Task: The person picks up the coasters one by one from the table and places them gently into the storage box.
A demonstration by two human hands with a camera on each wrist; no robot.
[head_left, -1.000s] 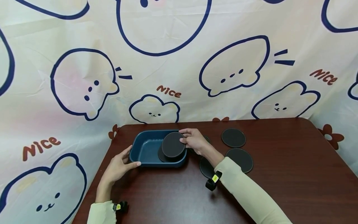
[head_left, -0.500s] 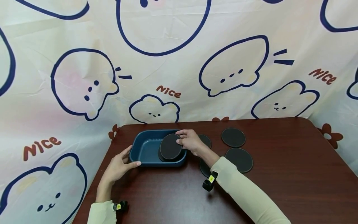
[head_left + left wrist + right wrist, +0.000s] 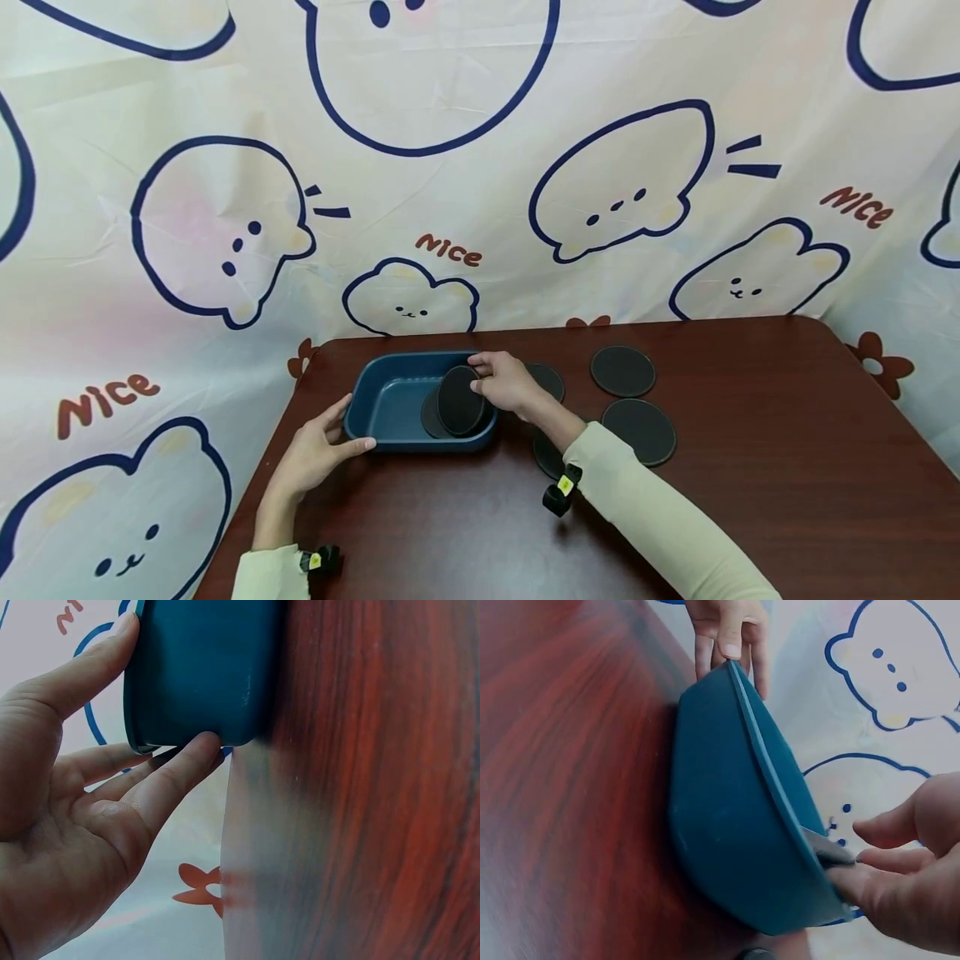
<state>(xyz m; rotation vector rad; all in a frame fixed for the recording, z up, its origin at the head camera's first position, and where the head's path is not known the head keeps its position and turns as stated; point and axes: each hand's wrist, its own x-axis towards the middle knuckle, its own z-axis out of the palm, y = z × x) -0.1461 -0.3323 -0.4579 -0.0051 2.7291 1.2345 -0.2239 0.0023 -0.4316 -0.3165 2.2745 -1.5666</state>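
A blue plastic tub (image 3: 390,404) sits near the table's far left side. My left hand (image 3: 315,450) grips its left end, thumb on the front rim and fingers along the end wall; in the left wrist view, the thumb and a fingertip touch the blue wall. My right hand (image 3: 510,385) reaches over the tub's right rim and holds a round black coaster (image 3: 459,404) by its edge, tilted inside the tub. Another dark coaster (image 3: 430,417) lies partly hidden beneath it. In the right wrist view, only a sliver of the held coaster (image 3: 829,847) shows.
Several more black coasters lie to the tub's right: a coaster (image 3: 622,371) at the back, a coaster (image 3: 639,432) before it, and two partly covered by the right hand and forearm. A patterned cloth (image 3: 480,192) hangs behind the brown table (image 3: 787,467).
The right hand has shifted slightly left, and the coaster it holds has tipped from nearly face-on to steeper, lower in the tub. The left hand keeps its grip.
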